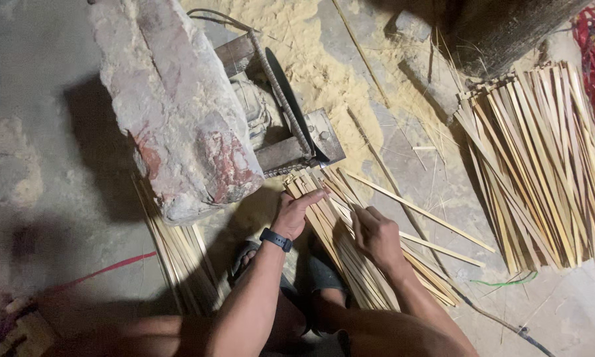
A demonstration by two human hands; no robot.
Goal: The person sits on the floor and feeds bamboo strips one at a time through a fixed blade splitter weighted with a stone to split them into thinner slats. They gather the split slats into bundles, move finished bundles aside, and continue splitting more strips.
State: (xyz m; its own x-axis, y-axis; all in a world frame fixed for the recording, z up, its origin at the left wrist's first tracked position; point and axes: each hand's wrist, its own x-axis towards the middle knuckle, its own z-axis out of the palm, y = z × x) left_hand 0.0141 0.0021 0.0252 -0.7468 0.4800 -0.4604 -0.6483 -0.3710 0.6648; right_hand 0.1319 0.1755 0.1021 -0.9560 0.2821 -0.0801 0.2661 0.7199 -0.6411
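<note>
Feeding the strips (350, 244) squarely to the blade (291, 109) is judged the point of care: ends are best evened and fingertips kept well short of the disc. The bundle lies on the floor between the hands, its long axis running from near right to far left, far ends pointing at the blade. The left hand (296, 213) is laid flat, fingers extended, on the far ends. The right hand (377, 235) is curled around the strips, gripping them.

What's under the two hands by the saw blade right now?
A fanned pile of bamboo strips lies under the left hand and right hand, on the floor. The palms hide whether any single strip is pinched.
</note>
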